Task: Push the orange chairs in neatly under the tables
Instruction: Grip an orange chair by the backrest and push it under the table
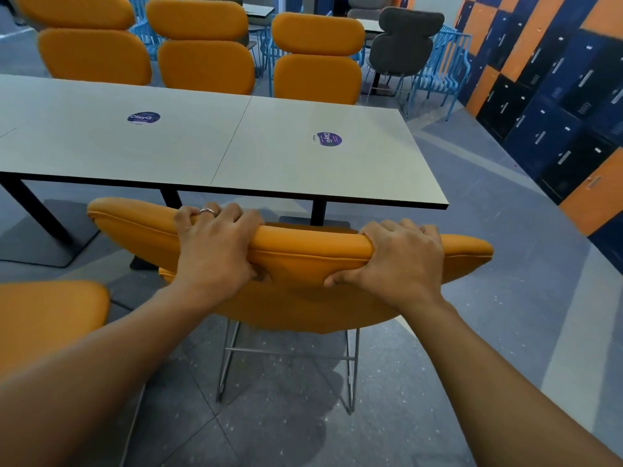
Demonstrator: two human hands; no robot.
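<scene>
Currently: left hand (215,244) and right hand (401,261) clamp orange chair (303,298) backrest, chair just short of table (303,156). Far-side chairs (205,45) tucked; neighbouring chair (47,318) pending.

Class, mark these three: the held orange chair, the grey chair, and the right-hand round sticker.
Held orange chair (303,244), head view, top of backrest between the hands.
Grey chair (403,42), head view, backrest.
Right-hand round sticker (327,139), head view, its centre.
</scene>
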